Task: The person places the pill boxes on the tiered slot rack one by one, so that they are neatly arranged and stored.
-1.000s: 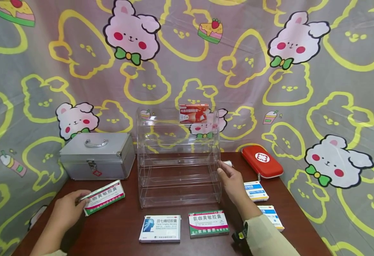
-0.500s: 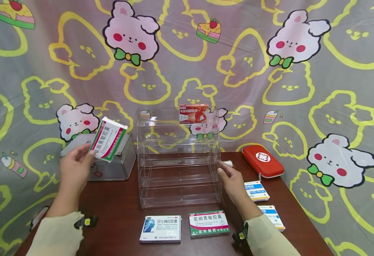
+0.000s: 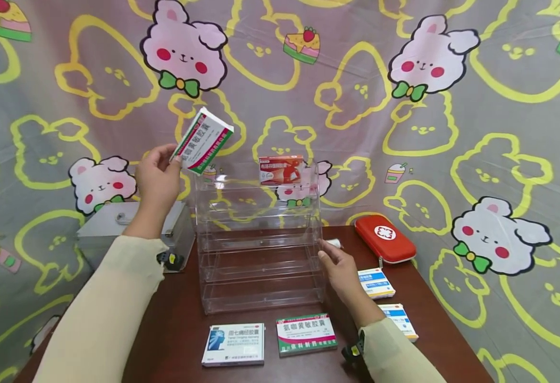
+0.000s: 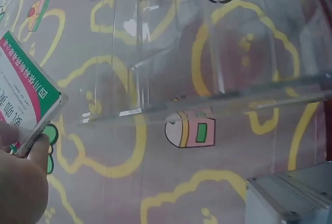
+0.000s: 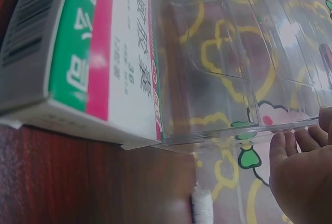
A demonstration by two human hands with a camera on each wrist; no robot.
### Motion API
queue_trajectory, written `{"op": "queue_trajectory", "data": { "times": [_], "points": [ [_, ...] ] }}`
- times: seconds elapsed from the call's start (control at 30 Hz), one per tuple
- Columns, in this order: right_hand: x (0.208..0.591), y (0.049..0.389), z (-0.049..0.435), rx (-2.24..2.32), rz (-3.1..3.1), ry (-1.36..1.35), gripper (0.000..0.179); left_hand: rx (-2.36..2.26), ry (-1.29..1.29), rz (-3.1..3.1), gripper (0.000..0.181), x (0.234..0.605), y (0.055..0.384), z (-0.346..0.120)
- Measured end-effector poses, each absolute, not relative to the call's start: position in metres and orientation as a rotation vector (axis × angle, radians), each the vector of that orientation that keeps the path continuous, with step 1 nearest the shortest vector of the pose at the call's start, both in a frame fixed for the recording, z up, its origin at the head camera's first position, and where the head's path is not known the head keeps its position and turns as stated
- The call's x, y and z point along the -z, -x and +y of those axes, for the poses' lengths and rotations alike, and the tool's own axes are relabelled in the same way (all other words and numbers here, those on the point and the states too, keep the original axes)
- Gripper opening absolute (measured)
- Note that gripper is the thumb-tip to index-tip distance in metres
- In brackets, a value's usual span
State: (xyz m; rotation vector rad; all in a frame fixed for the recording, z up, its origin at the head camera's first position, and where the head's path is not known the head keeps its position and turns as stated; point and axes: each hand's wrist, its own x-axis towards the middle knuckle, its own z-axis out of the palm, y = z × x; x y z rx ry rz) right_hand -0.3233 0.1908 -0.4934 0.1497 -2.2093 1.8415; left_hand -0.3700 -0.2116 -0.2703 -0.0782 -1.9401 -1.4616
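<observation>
Silver case, red pouch flank clear rack; cartons in front.

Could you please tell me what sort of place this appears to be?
Probably a staged medicine display corner: a clear tiered rack stands on a brown table, medicine boxes lie in front of it, and a patterned cloth hangs behind.
</observation>
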Motion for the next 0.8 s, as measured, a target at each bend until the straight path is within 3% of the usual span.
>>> {"op": "queue_trajectory", "data": {
  "times": [0.27,0.8],
  "points": [
    [0.49,0.32,0.189,-1.805,-2.228,-0.136,0.045,1.369,0.196,-1.944,0.031,0.254,0.39,-0.19],
    [0.492,0.321,0.188,-1.795,-2.208,-0.118,0.044,1.075,0.302,-2.237,0.03,0.273,0.405,-0.201]
  ]
}}
